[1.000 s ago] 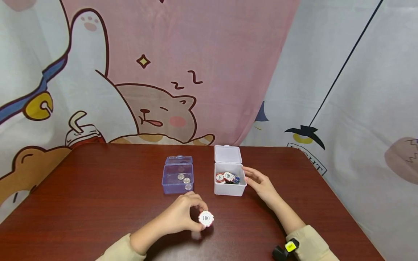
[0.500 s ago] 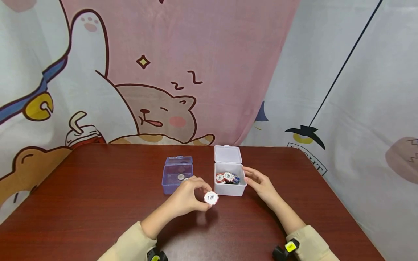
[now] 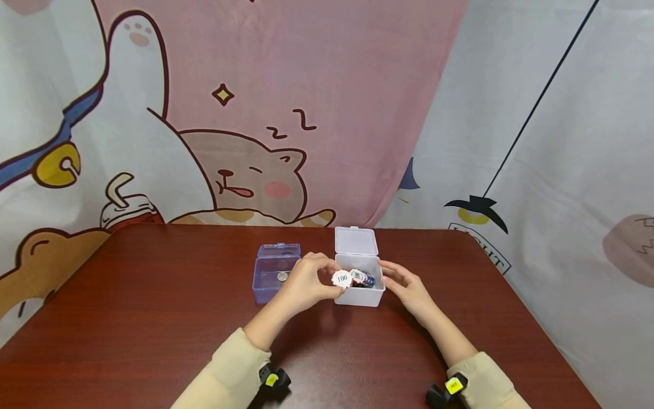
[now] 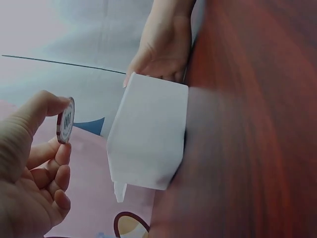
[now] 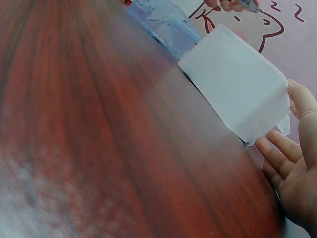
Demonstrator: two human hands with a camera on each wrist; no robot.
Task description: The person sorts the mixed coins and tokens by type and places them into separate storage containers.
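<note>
A small round chip (image 3: 341, 278), white with a red rim and "100" on its face. Pinched at the edge by the left hand (image 3: 306, 284), thumb on one side and fingers on the other, held up in the air just at the left wall of the white box (image 3: 359, 295), right by its open top. Looks light, hard and stiff, not bendy. Probably smooth and a bit slippery on the flat faces, so best held by the rim, as now. Not likely to break if dropped, but could roll away on its edge.

No long side on a round thing like this. Standing almost upright, flat face with the number turned toward the person in the head view. Seen nearly edge-on in the left wrist view (image 4: 66, 120), thin like a coin.

More chips (image 3: 360, 278) piled inside the white box, lid (image 3: 356, 241) tipped up at the back. Right hand (image 3: 406, 287) with relaxed, nearly straight fingers resting against the right wall of the box, not gripping it.

Just to the left, a clear blue box (image 3: 271, 284), open too, with a small silver coin (image 3: 283, 276) inside. Both boxes near the middle of the desk (image 3: 128, 318), closer to the far edge. Behind the desk, a cartoon curtain (image 3: 245, 113).
</note>
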